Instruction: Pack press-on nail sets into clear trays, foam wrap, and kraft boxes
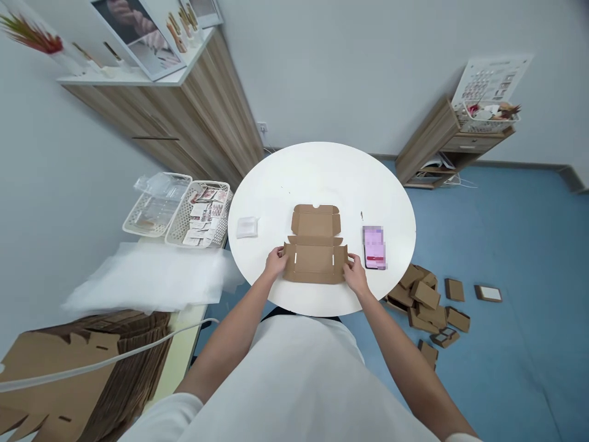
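Observation:
An unfolded brown cardboard box [314,261] lies on the round white table [322,169], its lid part spread away from me and its side flaps partly raised. My left hand [276,263] grips the flap on the left side, thumb and fingers closed around the edge. At the opposite side my right hand [355,274] pinches the right flap the same way. A phone [374,248] with a lit, partly blurred screen rests to the right of the box. To the left is a small white packet [247,227].
White baskets [197,212] with small printed packets, translucent sheets [156,276] and stacked flat cardboard [59,374] are at my left. Several folded boxes [426,294] lie on the blue floor at right. Cabinets [221,104] stand by the wall.

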Tool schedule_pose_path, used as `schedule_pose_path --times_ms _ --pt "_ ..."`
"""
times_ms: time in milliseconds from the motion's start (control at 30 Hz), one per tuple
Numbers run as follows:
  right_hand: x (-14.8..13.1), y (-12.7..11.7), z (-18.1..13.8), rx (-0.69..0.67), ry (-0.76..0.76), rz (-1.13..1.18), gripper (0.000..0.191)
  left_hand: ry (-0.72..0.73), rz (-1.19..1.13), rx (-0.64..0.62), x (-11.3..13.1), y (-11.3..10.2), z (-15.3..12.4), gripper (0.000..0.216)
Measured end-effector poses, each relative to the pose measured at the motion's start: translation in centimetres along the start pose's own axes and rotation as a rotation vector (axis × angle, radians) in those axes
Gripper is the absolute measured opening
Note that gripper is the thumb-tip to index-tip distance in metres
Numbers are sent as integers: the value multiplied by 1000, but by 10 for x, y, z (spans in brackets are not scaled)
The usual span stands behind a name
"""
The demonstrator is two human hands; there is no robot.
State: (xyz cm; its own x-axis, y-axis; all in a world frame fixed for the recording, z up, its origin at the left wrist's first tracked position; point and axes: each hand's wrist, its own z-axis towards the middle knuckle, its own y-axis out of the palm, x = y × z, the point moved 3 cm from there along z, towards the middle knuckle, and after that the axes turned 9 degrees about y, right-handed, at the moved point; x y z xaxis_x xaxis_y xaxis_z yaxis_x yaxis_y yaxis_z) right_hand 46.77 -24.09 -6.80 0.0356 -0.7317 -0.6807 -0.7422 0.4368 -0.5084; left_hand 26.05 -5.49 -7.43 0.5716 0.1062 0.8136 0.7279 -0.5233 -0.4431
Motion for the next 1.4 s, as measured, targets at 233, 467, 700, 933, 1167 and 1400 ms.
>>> schedule_pose_path --times_ms 233,467,700,933,1167,1400 --pt "-12 0 -3 180 -87 -266 59 -13 131 -65 -7 -13 -8 52" --pt "-66 7 20 227 -404 -691 36 -117 302 -196 -30 -21 -39 76" --pt "-80 23 52 101 -285 -834 38 -140 103 -150 -41 -3 -48 75" --pt "-72 22 56 98 -226 -530 42 -202 -140 -45 -44 3 -50 68" --pt "-54 12 47 190 -229 -156 60 -292 -269 41 -41 8 -54 64" --pt "-41 15 32 43 -374 -362 64 -350 -436 95 -43 13 -54 60"
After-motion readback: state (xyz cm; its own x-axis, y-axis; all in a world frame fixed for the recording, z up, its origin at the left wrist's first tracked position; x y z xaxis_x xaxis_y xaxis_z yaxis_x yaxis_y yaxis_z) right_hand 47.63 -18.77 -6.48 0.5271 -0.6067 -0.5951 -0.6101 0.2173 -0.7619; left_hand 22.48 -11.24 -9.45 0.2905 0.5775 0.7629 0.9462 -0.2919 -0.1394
